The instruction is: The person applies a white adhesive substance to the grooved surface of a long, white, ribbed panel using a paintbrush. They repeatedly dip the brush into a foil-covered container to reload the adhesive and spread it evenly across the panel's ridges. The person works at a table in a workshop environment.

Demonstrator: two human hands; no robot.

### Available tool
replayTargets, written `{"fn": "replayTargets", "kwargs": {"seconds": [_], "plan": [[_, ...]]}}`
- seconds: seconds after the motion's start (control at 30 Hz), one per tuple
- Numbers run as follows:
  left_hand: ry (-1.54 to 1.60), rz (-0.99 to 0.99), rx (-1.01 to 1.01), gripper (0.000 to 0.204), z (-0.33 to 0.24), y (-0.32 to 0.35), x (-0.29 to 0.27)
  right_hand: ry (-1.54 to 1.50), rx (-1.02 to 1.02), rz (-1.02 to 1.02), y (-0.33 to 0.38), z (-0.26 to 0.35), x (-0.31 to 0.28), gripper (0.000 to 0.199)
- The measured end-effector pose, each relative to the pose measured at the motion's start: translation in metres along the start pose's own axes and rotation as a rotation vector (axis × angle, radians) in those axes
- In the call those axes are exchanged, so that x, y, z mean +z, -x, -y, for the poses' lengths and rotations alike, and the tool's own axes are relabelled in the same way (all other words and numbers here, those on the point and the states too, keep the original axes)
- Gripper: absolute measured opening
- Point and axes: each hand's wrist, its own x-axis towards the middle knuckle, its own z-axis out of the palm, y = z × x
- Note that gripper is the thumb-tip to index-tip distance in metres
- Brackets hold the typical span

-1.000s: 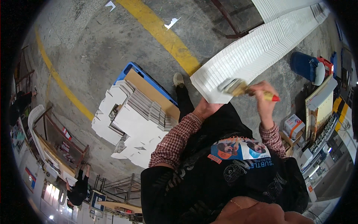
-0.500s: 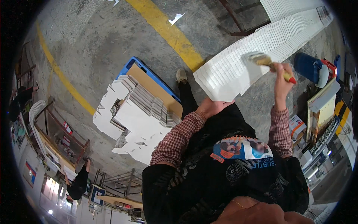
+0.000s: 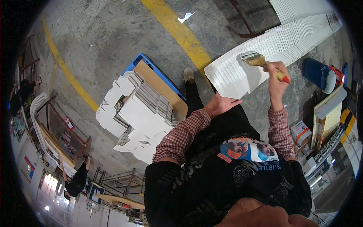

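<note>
My left hand (image 3: 220, 104) rests on the near end of a long fanned row of white flat cardboard sheets (image 3: 272, 53), pressing its corner. My right hand (image 3: 278, 77) is raised above the row and grips a paintbrush (image 3: 261, 62) with a wooden handle and a red tip. The brush's bristles touch the white sheets near their lower end. My checked sleeves and black top fill the lower middle of the view.
A stack of white flat cartons (image 3: 138, 113) lies on a blue pallet (image 3: 141, 60) to my left. A blue bucket (image 3: 317, 73) and small boxes (image 3: 300, 132) stand on my right. Yellow floor lines (image 3: 181, 34) cross the concrete. A person (image 3: 77, 179) stands by shelving at lower left.
My right hand has lifted and carried the brush away from me along the white sheets. My left hand has stayed on the near end of the row.
</note>
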Motion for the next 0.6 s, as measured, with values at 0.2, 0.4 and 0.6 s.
{"fn": "replayTargets", "kwargs": {"seconds": [0.2,0.4,0.6], "plan": [[-0.153,-0.112,0.045,0.061,0.007,0.002,-0.002,-0.174,-0.036,0.330,0.047,0.031,0.014,0.018],[-0.116,-0.069,0.019,0.062,0.005,0.001,-0.002,-0.068,0.109,0.023,0.019,0.020,-0.014,0.021],[-0.117,0.133,0.048,0.052,0.009,0.003,-0.025,0.038,-0.093,0.439,0.065,0.060,0.009,0.031]]}}
